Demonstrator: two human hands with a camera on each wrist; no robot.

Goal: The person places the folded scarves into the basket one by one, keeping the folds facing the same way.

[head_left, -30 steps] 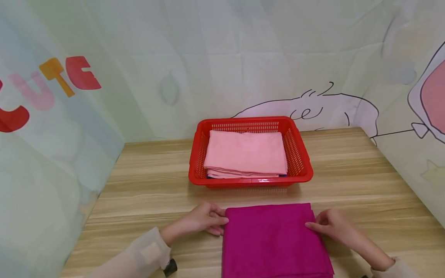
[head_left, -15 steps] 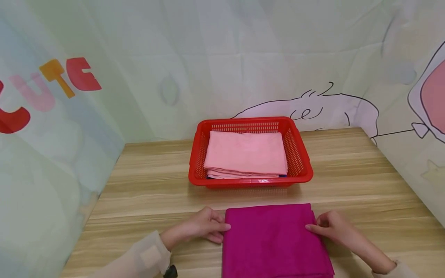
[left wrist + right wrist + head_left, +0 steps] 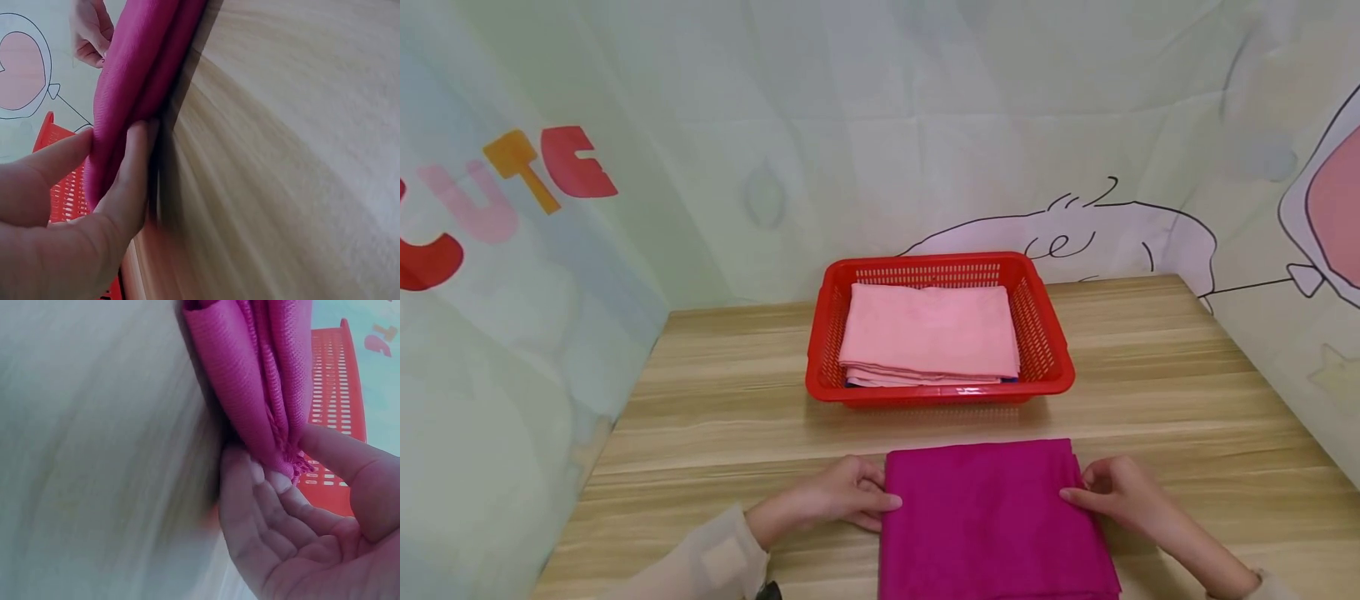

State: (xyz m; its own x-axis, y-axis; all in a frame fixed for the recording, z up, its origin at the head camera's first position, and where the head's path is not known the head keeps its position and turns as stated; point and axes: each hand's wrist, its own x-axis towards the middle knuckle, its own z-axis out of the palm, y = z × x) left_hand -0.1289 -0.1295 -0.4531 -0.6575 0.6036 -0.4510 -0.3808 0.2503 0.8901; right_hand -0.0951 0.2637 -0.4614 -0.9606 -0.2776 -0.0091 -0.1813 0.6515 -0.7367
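A folded magenta cloth point(image 3: 992, 525) lies flat near the front of the table, its lower part cut off by the head view's edge. My left hand point(image 3: 842, 493) pinches its left edge near the far corner, thumb on top. In the left wrist view, the other fingers point(image 3: 128, 162) lie against the lower side of the thick fold. On the opposite edge, my right hand point(image 3: 1123, 493) pinches the cloth with its thumb above. The right wrist view shows several layers and a frayed end of the cloth point(image 3: 250, 375) between thumb and fingertips.
Behind the cloth stands a red plastic basket point(image 3: 940, 393) with perforated walls. Folded pink cloths point(image 3: 928, 329) lie stacked in it, with something dark blue beneath. The wood-grain table point(image 3: 737, 375) meets a printed curtain point(image 3: 850, 167) at the back and sides.
My left hand has slid slightly toward me along the cloth's left edge, its thumb now a little further onto the top. The right hand has shifted only slightly; cloth and basket stay put.
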